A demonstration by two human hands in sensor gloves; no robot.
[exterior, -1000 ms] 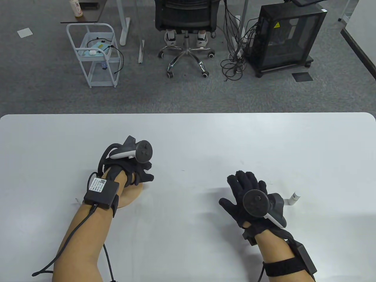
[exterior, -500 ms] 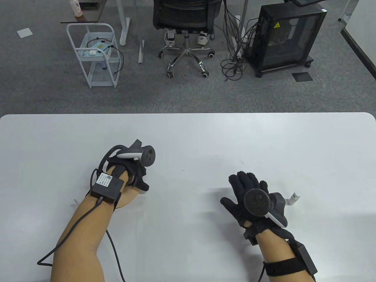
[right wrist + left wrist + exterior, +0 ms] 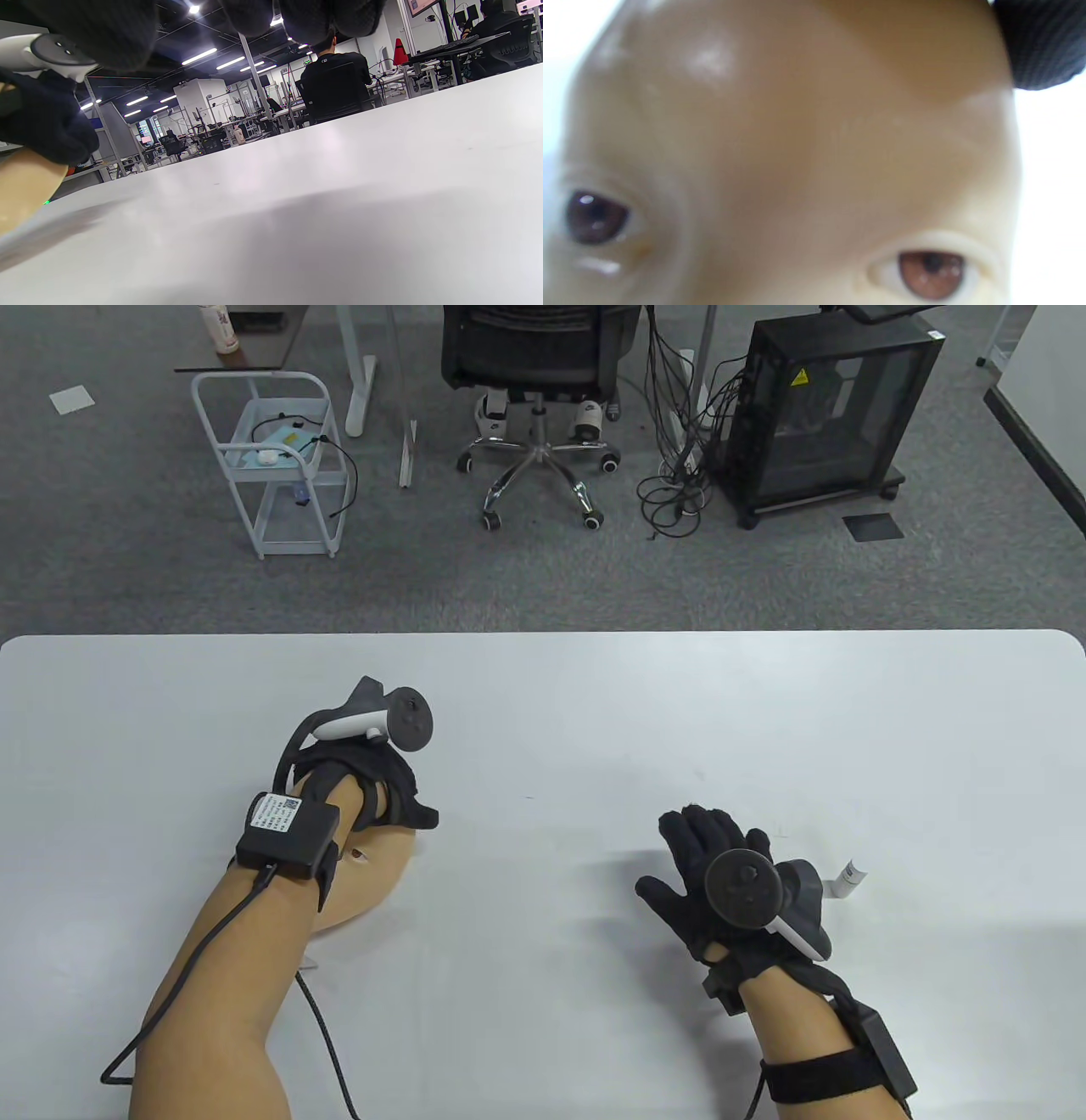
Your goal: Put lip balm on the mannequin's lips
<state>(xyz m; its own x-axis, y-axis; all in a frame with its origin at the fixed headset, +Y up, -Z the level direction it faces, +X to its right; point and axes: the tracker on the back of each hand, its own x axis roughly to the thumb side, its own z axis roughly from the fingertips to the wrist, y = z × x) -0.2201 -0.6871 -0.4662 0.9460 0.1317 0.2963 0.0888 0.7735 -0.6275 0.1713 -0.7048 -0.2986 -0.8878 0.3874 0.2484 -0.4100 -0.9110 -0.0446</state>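
Gripping the mannequin head (image 3: 377,869) from its top end, the left hand (image 3: 373,780) is curling over the forehead; one gloved fingertip (image 3: 1039,46) is showing at the crown in the left wrist view, brown eyes just below. Head is lying face up on the white table (image 3: 594,704), mostly hidden under the left forearm, lips barely showing as a small red mark, hard to confirm. Right hand (image 3: 721,874) is hovering flat and spread, holding nothing, fingers apart. Lip balm tube (image 3: 847,881) is lying on its side on the table just beside the right hand's outer edge, not touching it.

Handling guess: the tube is looking small, light, rigid plastic, round so likely to roll if nudged; best pinched across the middle of the barrel, thumb against index, then cap pulled off at the end. Mannequin head is looking glossy and smooth, probably slippery and hollow-light, so the left hand's hold over the crown is likely needed to stop it sliding while the balm is pressed on. Cap state too small to tell.
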